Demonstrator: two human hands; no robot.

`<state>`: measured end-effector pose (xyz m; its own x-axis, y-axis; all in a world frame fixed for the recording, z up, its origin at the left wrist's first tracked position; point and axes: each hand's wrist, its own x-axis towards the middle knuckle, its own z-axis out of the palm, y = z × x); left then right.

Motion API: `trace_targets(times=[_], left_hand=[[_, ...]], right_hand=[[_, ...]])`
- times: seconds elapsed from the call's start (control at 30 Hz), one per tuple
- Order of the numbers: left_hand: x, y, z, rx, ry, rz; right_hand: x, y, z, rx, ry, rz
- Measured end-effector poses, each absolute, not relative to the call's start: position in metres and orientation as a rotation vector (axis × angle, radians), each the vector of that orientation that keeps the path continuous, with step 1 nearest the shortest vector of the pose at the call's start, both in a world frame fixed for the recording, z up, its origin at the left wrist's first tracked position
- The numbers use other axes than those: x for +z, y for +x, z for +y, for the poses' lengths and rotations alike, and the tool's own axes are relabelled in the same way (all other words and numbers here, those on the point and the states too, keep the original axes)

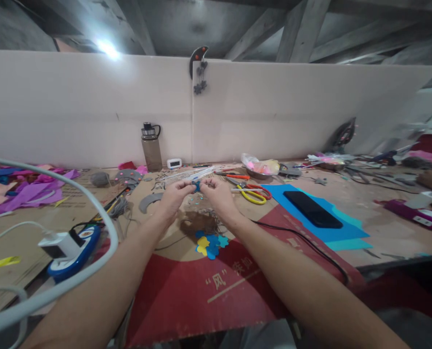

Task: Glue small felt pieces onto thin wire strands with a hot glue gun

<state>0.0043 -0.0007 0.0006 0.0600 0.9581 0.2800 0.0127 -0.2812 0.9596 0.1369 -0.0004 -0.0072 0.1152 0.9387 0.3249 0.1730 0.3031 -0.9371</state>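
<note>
Both arms reach forward over a red and tan cardboard sheet [238,295]. My left hand [177,196] and my right hand [218,194] meet near its far part, fingers pinched on a small dark blue piece [197,186] between them. Its exact shape is too small to make out. Below the hands lies a little pile of blue, teal and yellow flower-shaped cutouts [212,246]. Tangled thin grey string [210,220] rests between the hands and that pile. Right of my right hand are yellow-handled scissors [254,196] and a red-handled pair [263,189].
A black phone [312,209] lies on blue sheets [347,235] to the right. Power strips stand left [74,252] and right [412,213]. A white cable [103,213] arcs across the left foreground. A bottle [151,150] and small clock [174,163] stand by the white partition [92,106].
</note>
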Motion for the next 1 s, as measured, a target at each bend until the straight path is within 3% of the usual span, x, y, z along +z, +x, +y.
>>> trace_targets(times=[1.0], left_hand=[[-0.0018, 0.0035, -0.0006, 1.400, 1.415, 1.098]], right_hand=[[-0.0167, 0.1336, -0.0004, 0.710, -1.075, -1.480]])
